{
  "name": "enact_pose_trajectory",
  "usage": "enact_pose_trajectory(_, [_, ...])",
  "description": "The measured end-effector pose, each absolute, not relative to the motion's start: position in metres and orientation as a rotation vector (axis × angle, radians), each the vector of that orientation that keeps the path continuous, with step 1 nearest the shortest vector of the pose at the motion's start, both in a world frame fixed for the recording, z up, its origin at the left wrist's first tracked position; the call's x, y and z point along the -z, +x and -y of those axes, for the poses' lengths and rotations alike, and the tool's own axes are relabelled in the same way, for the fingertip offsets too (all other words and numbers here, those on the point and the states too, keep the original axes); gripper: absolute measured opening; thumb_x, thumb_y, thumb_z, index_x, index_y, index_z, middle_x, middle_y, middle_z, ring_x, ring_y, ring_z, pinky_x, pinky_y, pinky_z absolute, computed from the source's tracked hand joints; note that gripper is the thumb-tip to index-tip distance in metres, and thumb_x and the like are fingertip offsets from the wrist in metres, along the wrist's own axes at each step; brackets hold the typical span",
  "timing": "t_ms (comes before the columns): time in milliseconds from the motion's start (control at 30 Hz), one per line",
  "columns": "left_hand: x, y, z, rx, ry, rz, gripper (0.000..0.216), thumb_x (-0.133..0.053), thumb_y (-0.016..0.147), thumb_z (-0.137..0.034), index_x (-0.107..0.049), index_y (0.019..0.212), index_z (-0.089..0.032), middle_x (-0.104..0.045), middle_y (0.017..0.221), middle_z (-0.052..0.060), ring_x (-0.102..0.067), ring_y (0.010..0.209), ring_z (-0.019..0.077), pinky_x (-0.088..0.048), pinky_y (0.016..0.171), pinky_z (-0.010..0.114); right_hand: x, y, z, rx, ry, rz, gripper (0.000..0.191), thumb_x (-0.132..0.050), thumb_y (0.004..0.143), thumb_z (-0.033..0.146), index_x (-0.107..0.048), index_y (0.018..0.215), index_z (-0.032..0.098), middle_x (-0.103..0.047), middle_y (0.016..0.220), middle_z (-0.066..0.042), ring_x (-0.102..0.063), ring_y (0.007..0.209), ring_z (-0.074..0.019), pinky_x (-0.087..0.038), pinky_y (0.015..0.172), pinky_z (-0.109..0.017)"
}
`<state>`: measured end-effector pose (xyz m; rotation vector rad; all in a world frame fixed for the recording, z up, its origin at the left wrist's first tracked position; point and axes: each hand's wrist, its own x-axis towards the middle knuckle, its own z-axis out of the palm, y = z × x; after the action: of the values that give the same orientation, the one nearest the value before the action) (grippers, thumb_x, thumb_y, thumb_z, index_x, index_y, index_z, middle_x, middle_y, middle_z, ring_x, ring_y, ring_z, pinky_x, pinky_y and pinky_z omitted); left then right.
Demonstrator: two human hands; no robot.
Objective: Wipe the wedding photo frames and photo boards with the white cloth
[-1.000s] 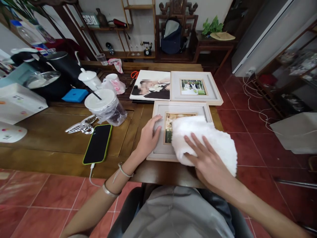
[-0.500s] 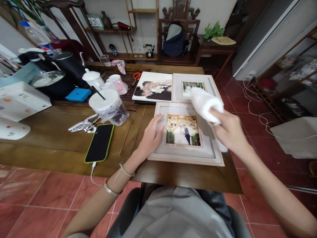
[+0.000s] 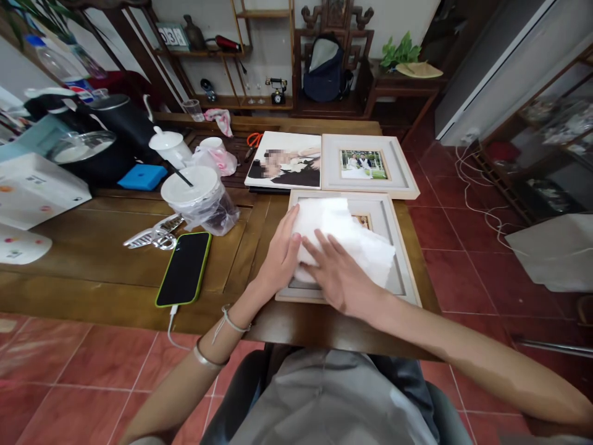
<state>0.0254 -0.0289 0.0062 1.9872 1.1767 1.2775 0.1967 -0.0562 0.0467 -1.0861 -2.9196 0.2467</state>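
Note:
A white paper towel [image 3: 365,250] lies spread over the near picture frame [image 3: 405,281], hiding most of its photo. My right hand [image 3: 340,272] presses flat on the towel with fingers spread. On the frame's left border rests my left hand [image 3: 280,253], its fingers stretched out and the fingertips at the towel's left edge. Behind stands a second pale frame [image 3: 403,170] with a small wedding photo, lying flat. To its left is a photo album [image 3: 282,161] with a couple on the cover.
Left of my hands lie a phone [image 3: 183,269] on a cable, silver scissors [image 3: 155,235] and a bagged cup with a straw [image 3: 197,191]. Farther back are a white teapot [image 3: 169,145], a blue box [image 3: 142,177] and orange-handled scissors [image 3: 254,139]. The table's right edge is close to the frames.
My right hand has come down and left from above the frame's right side. The towel, bunched in that hand before, now lies flattened over the photo. My left hand has stayed in place.

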Motion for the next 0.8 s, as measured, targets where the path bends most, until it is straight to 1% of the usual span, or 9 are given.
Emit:
enact_pose_trajectory(133, [-0.01, 0.024, 0.03, -1.26, 1.943, -1.188, 0.062, -0.018, 0.1, -0.054, -0.034, 0.147, -0.019, -0.039, 0.152, 0.014, -0.036, 0.141, 0.0254, -0.026, 0.118, 0.048, -0.061, 0.208, 0.084, -0.4, -0.917, 2.908, 0.047, -0.061, 0.074, 0.011, -0.065, 0.121, 0.016, -0.036, 0.153, -0.016, -0.021, 0.144, -0.039, -0.024, 0.115, -0.058])
enact_pose_trajectory(233, [-0.012, 0.023, 0.03, -1.238, 1.944, -1.21, 0.061, -0.017, 0.1, -0.055, -0.038, 0.145, -0.02, -0.042, 0.151, 0.013, -0.037, 0.141, 0.0245, -0.026, 0.118, 0.048, -0.084, 0.229, 0.088, -0.569, -0.806, 2.917, 0.055, -0.05, 0.068, -0.001, -0.066, 0.116, 0.021, -0.042, 0.151, -0.008, -0.027, 0.144, -0.0275, -0.033, 0.115, -0.044])
enact_pose_trajectory(300, [-0.013, 0.023, 0.03, -1.231, 1.957, -1.217, 0.06, -0.017, 0.1, -0.054, -0.041, 0.144, -0.02, -0.044, 0.15, 0.012, -0.038, 0.14, 0.0233, -0.027, 0.118, 0.046, -0.099, 0.246, 0.085, -0.671, -0.855, 2.882, 0.063, -0.041, 0.064, -0.005, -0.066, 0.115, 0.024, -0.05, 0.146, -0.003, -0.041, 0.137, -0.0208, -0.044, 0.107, -0.035])
enact_pose_trajectory(367, [-0.013, 0.024, 0.03, -1.223, 1.969, -1.229, 0.06, -0.017, 0.1, -0.053, -0.043, 0.142, -0.019, -0.045, 0.148, 0.012, -0.038, 0.14, 0.0227, -0.028, 0.118, 0.045, -0.108, 0.261, 0.081, -0.634, -1.014, 2.783, 0.066, -0.037, 0.063, -0.005, -0.065, 0.115, 0.024, -0.062, 0.131, -0.004, -0.059, 0.121, -0.0213, -0.054, 0.093, -0.034])
enact_pose_trajectory(433, [-0.014, 0.024, 0.03, -1.216, 1.976, -1.238, 0.059, -0.017, 0.101, -0.052, -0.045, 0.14, -0.018, -0.047, 0.147, 0.012, -0.039, 0.14, 0.0228, -0.029, 0.118, 0.045, -0.11, 0.268, 0.077, -0.462, -1.187, 2.666, 0.064, -0.037, 0.065, -0.002, -0.063, 0.119, 0.021, -0.067, 0.121, -0.009, -0.066, 0.105, -0.0268, -0.058, 0.081, -0.04])
enact_pose_trajectory(500, [-0.014, 0.024, 0.03, -1.211, 1.972, -1.244, 0.057, -0.018, 0.101, -0.05, -0.046, 0.139, -0.018, -0.048, 0.146, 0.012, -0.039, 0.14, 0.0227, -0.029, 0.117, 0.045, -0.104, 0.265, 0.076, -0.226, -1.316, 2.564, 0.062, -0.038, 0.067, 0.0, -0.06, 0.123, 0.016, -0.062, 0.128, -0.015, -0.063, 0.11, -0.0338, -0.058, 0.081, -0.048])
enact_pose_trajectory(600, [-0.013, 0.023, 0.029, -1.24, 1.963, -1.224, 0.057, -0.017, 0.101, -0.049, -0.045, 0.14, -0.019, -0.048, 0.146, 0.012, -0.04, 0.138, 0.0222, -0.028, 0.117, 0.045, -0.087, 0.24, 0.081, -0.007, -1.32, 2.528, 0.056, -0.044, 0.072, 0.001, -0.061, 0.124, 0.013, -0.044, 0.146, -0.021, -0.041, 0.134, -0.0417, -0.045, 0.102, -0.058])
enact_pose_trajectory(667, [-0.011, 0.02, 0.028, -1.266, 1.95, -1.212, 0.057, -0.017, 0.101, -0.05, -0.045, 0.14, -0.018, -0.048, 0.146, 0.012, -0.041, 0.138, 0.0222, -0.029, 0.117, 0.044, -0.073, 0.218, 0.087, -0.011, -1.233, 2.585, 0.045, -0.049, 0.079, 0.005, -0.065, 0.12, 0.015, -0.041, 0.149, -0.019, -0.032, 0.14, -0.0407, -0.036, 0.11, -0.059])
enact_pose_trajectory(800, [-0.011, 0.017, 0.026, -1.265, 1.925, -1.242, 0.057, -0.016, 0.101, -0.049, -0.045, 0.14, -0.019, -0.049, 0.145, 0.012, -0.044, 0.136, 0.0227, -0.032, 0.116, 0.044, -0.05, 0.187, 0.101, 0.007, -1.136, 2.69, 0.026, -0.049, 0.094, 0.022, -0.07, 0.107, 0.019, -0.046, 0.147, -0.014, -0.037, 0.138, -0.0361, -0.038, 0.111, -0.055])
